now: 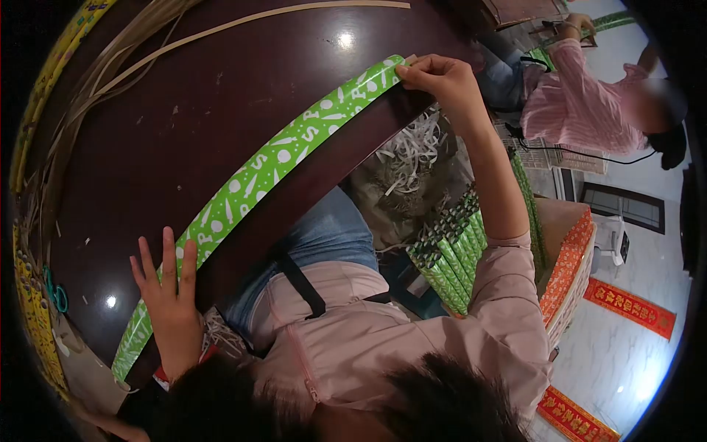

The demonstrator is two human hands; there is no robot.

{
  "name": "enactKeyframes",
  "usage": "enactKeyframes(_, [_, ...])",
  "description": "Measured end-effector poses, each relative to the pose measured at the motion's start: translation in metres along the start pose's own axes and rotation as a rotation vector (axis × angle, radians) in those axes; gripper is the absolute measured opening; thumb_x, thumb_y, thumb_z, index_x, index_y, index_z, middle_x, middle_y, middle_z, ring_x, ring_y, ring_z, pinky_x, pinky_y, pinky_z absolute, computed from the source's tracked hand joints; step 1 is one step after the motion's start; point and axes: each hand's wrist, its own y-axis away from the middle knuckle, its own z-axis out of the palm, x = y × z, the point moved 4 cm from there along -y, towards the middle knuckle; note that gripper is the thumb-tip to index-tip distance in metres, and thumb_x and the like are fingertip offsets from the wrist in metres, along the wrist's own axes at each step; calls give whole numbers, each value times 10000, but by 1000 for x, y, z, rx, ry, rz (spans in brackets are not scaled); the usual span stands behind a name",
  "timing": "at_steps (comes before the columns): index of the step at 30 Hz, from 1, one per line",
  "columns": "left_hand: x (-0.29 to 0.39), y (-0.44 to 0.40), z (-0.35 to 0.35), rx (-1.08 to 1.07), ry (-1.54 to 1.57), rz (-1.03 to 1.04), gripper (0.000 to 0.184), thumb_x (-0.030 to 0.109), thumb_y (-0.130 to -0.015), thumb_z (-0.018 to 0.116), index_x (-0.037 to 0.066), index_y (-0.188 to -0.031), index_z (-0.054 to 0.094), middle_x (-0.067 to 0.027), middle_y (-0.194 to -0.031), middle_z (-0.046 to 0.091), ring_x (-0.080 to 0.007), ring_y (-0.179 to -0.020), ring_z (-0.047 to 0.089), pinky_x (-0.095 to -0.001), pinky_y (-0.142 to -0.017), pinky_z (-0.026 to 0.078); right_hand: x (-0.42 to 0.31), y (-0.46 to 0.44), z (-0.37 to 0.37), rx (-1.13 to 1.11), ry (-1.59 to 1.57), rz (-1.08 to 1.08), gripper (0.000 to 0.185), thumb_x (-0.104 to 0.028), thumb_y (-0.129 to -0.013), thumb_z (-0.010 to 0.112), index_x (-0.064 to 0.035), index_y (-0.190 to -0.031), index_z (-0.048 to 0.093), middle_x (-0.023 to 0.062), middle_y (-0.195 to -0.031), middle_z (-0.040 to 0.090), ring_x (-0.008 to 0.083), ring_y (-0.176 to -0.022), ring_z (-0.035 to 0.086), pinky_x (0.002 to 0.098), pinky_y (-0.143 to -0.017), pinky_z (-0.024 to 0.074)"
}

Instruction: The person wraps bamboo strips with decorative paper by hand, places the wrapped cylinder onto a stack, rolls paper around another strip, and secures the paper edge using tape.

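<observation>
A long green strip with white printed shapes lies in a curve along the edge of the dark red table. My left hand rests flat over the strip's lower part, its fingers spread. At the upper right end of the strip, my right hand pinches the tip between thumb and fingers. The strip's lower left end passes beyond my left hand and hangs near the table's corner.
Thin brown strips lie along the table's far left, beside yellow patterned strips and teal-handled scissors. Green rolled bundles and a bag of paper scraps stand below the table. Another person sits at upper right.
</observation>
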Motion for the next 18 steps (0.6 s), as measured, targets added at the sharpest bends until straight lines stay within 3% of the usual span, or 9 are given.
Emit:
enactKeyframes(3, [1, 0, -1, -8, -16, -22, 849, -216, -778, 462, 196, -1506, 313, -76, -1581, 251, -417, -1434, 224, -628, -1131, 222, -1, -1, -2, 25, 132, -36, 273, -217, -783, 812, 23, -774, 683, 23, -702, 631, 75, -659, 551, 228, -615, 429])
enactKeyframes(5, [0, -1, -1, -13, -23, -37, 855, -225, -779, 448, 200, -1507, 309, -75, -1580, 252, -415, -1435, 222, -629, -1131, 226, -3, -3, -7, 103, 398, -98, 331, -283, -751, 838, -4, -722, 661, 17, -614, 568, 86, -604, 515, 229, -597, 415])
enactKeyframes(9, [-1, -2, 1, 11, -15, -30, 828, -223, -758, 445, 183, -1476, 374, -71, -1567, 285, -421, -1429, 236, -627, -1125, 232, -10, -3, -15, 131, 685, -6, 401, -368, -722, 847, -24, -755, 646, 64, -697, 597, 136, -661, 551, 276, -635, 457])
enactKeyframes(11, [-1, -3, -2, 30, 16, -40, 798, -209, -741, 457, 163, -1447, 434, -72, -1555, 316, -432, -1422, 253, -633, -1117, 228, -5, -11, -20, 110, 668, -488, 549, -442, -719, 828, -30, -1032, 647, 129, -1009, 647, 239, -902, 607, 362, -807, 482])
enactKeyframes(12, [0, -4, -4, -5, 21, -48, 786, -204, -754, 448, 166, -1447, 435, -68, -1553, 319, -426, -1422, 256, -631, -1118, 230, -6, -19, -29, 106, 665, -494, 549, -442, -719, 828, -30, -1032, 647, 129, -1009, 647, 239, -902, 607, 362, -807, 482])
enactKeyframes(14, [0, -4, -6, -36, 26, -62, 773, -199, -766, 440, 169, -1447, 435, -65, -1551, 323, -421, -1423, 259, -630, -1118, 232, -27, -24, -33, -31, 800, -932, 837, -520, -703, 798, -70, -1341, 496, 134, -1323, 544, 308, -1200, 515, 425, -996, 403])
enactKeyframes(15, [1, -4, -6, -38, 6, -55, 763, -194, -775, 433, 168, -1446, 436, -67, -1549, 325, -418, -1423, 260, -628, -1120, 232, -32, -26, -31, -165, 904, -967, 939, -544, -728, 749, -118, -1470, 361, 108, -1449, 455, 316, -1340, 413, 438, -1092, 317])
enactKeyframes(16, [3, -4, -6, -40, -13, -50, 752, -189, -783, 426, 168, -1445, 436, -69, -1548, 326, -416, -1423, 261, -626, -1121, 232, -39, -32, -29, -166, 905, -975, 939, -544, -728, 749, -118, -1470, 361, 108, -1449, 455, 316, -1340, 413, 438, -1092, 317])
enactKeyframes(18, [2, -4, -5, -32, -18, -48, 750, -188, -786, 423, 170, -1445, 436, -69, -1546, 328, -413, -1423, 261, -623, -1123, 231, -43, -36, -4, -502, 972, -1226, 881, -520, -763, 707, -120, -1470, 366, 80, -1501, 398, 299, -1390, 358, 470, -1135, 277])
